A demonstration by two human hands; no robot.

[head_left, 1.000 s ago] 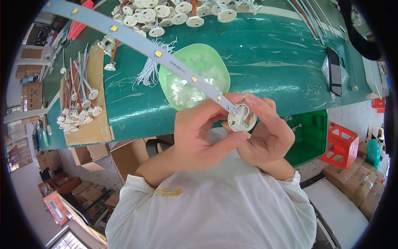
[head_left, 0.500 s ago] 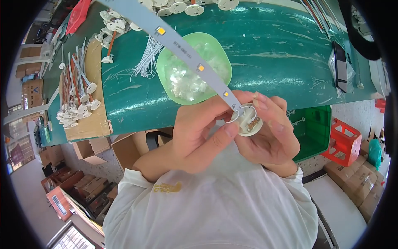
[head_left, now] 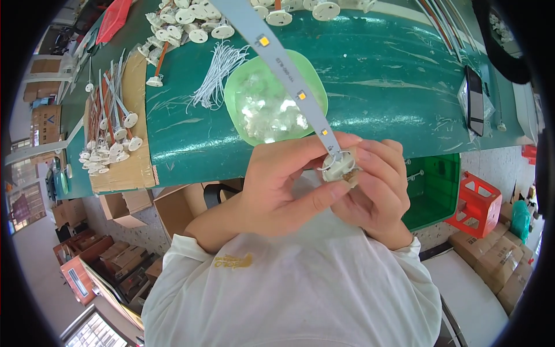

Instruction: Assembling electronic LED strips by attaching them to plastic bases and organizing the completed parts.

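- Both hands are meeting just right of the frame's centre, close above the person's white shirt, and pinching one small thing between them: a round white cap with thin wires curling off it.
- The left hand is coming in from the lower left, its fingers curled, with the forefinger lying over the top of the cap and the thumb pressing from below.
- The right hand is cupping the cap from the right and beneath, fingers pressed together around it.
- A long grey LED strip is running from the cap up and to the left, out past the top edge of the frame; its long axis is slanting diagonally, with its lower end sitting at the cap, between the two sets of fingertips.
- Both hands are equally close to that joint, though the left forefinger is lying nearest the strip's end.
- Behind the strip, on the green worktop, a light green bowl of clear bits is sitting just above the hands.
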